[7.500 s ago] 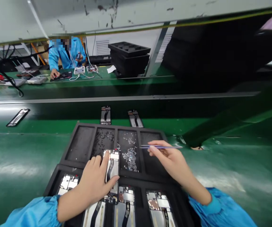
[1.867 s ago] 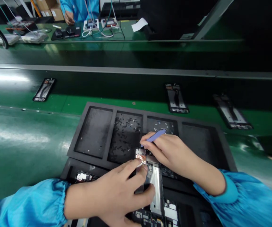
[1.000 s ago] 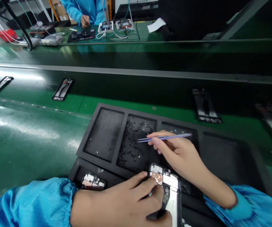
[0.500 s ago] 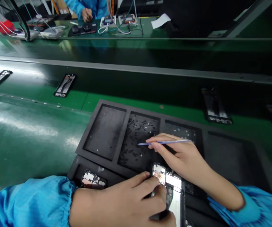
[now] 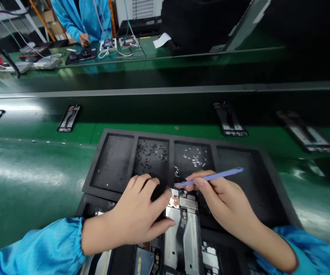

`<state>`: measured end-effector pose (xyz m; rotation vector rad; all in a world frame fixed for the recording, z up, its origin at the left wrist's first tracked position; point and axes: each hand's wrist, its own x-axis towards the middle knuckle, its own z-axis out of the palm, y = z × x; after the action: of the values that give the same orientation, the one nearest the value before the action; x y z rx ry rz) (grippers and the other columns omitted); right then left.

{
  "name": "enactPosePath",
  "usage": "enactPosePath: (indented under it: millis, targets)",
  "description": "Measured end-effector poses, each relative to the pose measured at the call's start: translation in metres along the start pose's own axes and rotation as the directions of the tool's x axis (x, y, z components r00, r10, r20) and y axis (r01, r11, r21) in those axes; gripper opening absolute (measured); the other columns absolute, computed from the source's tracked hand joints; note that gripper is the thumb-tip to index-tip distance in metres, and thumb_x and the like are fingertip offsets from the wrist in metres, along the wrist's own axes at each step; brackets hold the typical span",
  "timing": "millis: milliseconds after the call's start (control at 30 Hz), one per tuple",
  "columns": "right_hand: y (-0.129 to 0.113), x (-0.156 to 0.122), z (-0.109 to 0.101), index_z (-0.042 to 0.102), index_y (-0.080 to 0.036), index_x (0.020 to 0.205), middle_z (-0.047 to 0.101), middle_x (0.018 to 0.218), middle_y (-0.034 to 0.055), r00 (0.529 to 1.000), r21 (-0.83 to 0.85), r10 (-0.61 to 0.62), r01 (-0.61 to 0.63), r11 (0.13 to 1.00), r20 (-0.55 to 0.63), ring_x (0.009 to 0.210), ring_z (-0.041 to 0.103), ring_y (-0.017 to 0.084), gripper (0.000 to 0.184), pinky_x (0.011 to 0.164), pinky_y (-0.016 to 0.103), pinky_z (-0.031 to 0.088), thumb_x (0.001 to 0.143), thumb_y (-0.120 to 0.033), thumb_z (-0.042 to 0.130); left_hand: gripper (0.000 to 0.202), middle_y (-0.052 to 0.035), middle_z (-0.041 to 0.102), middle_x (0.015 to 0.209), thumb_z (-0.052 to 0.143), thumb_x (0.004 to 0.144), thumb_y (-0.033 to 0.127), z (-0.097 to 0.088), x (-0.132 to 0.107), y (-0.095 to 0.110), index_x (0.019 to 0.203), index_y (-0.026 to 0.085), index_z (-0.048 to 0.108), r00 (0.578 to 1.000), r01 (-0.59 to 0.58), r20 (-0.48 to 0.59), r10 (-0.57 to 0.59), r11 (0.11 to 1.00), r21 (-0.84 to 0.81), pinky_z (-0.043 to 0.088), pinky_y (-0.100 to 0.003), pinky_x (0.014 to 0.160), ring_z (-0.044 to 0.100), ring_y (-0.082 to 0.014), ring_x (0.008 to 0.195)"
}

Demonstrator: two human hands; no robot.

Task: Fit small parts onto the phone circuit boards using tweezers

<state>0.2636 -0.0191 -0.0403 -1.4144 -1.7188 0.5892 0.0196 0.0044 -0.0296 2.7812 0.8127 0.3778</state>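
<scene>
My left hand (image 5: 137, 212) rests on the left edge of an open phone frame (image 5: 183, 233), thumb and fingers steadying it on the black tray. My right hand (image 5: 220, 200) pinches blue tweezers (image 5: 210, 177), whose tip sits at the top end of the phone frame. The black compartment tray (image 5: 236, 143) lies just beyond, with small dark parts (image 5: 151, 152) in one pocket and small silvery parts (image 5: 195, 158) in the pocket to its right. More phone frames (image 5: 142, 261) lie in the near tray under my wrists.
Several phone frames (image 5: 69, 118) ride on the green conveyor belt behind the tray, another (image 5: 229, 119) to the right. Across the belt a person in a blue coat (image 5: 80, 19) works at a bench with cables and devices. Dark stacked trays (image 5: 199, 21) stand at the back.
The tweezers' tip has come from over the dark-parts pocket down to the phone frame's top end. My left hand has shifted to the frame's left side. The view has swung left.
</scene>
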Motion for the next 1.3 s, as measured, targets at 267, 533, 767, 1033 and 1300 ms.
enactPosePath:
  millis: [267, 533, 767, 1033, 1300]
  targets:
    - [0.000, 0.003, 0.000, 0.063, -0.024, 0.091, 0.076, 0.088, -0.0007, 0.990, 0.003, -0.138, 0.138, 0.990, 0.007, 0.077, 0.076, 0.014, 0.020, 0.068, 0.021, 0.061, 0.106, -0.021, 0.051, 0.052, -0.0178, 0.053, 0.121, 0.060, 0.096, 0.049, 0.001, -0.002, 0.001, 0.135, 0.015, 0.056, 1.000, 0.010, 0.010, -0.010, 0.999, 0.031, 0.047, -0.056, 0.091, 0.049, -0.0382, 0.112]
    - [0.000, 0.005, -0.001, 0.062, -0.024, 0.090, 0.077, 0.094, 0.0004, 0.983, 0.041, -0.177, 0.176, 0.984, 0.037, 0.085, 0.076, 0.016, 0.019, 0.074, 0.025, 0.062, 0.105, -0.020, 0.051, 0.054, -0.0176, 0.050, 0.119, 0.061, 0.094, 0.046, 0.001, -0.001, 0.001, 0.139, 0.016, 0.054, 0.999, 0.034, 0.020, -0.035, 0.999, 0.021, 0.045, -0.055, 0.090, 0.047, -0.0367, 0.110]
    - [-0.003, 0.006, -0.006, 0.068, -0.024, 0.089, 0.078, 0.090, 0.0012, 0.997, 0.167, -0.008, -0.005, 0.986, 0.075, 0.078, 0.076, 0.017, 0.026, 0.072, 0.028, 0.062, 0.106, -0.035, 0.052, 0.054, -0.0138, 0.050, 0.109, 0.054, 0.098, 0.051, -0.002, -0.001, 0.003, 0.142, 0.020, 0.054, 0.995, 0.064, 0.076, -0.069, 0.996, 0.067, 0.044, -0.049, 0.082, 0.047, -0.0329, 0.099]
    - [0.003, 0.012, -0.005, 0.071, -0.019, 0.097, 0.078, 0.083, 0.0082, 0.902, 0.415, 0.433, -0.395, 0.820, 0.003, 0.075, 0.077, 0.022, 0.053, 0.069, 0.031, 0.066, 0.096, -0.070, 0.056, 0.051, -0.0121, 0.053, 0.100, 0.048, 0.101, 0.049, -0.003, -0.002, 0.011, 0.138, 0.016, 0.058, 0.999, 0.030, 0.010, -0.033, 0.982, 0.186, 0.040, -0.045, 0.079, 0.048, -0.0305, 0.093]
    - [0.004, 0.017, -0.011, 0.071, -0.018, 0.093, 0.075, 0.078, 0.0078, 0.874, 0.488, 0.485, -0.420, 0.765, -0.009, 0.072, 0.075, 0.021, 0.061, 0.064, 0.029, 0.064, 0.088, -0.078, 0.061, 0.053, -0.0129, 0.058, 0.103, 0.050, 0.099, 0.049, -0.004, -0.002, 0.007, 0.136, 0.012, 0.060, 0.999, 0.031, -0.030, -0.027, 0.987, 0.160, 0.040, -0.044, 0.084, 0.050, -0.0307, 0.099]
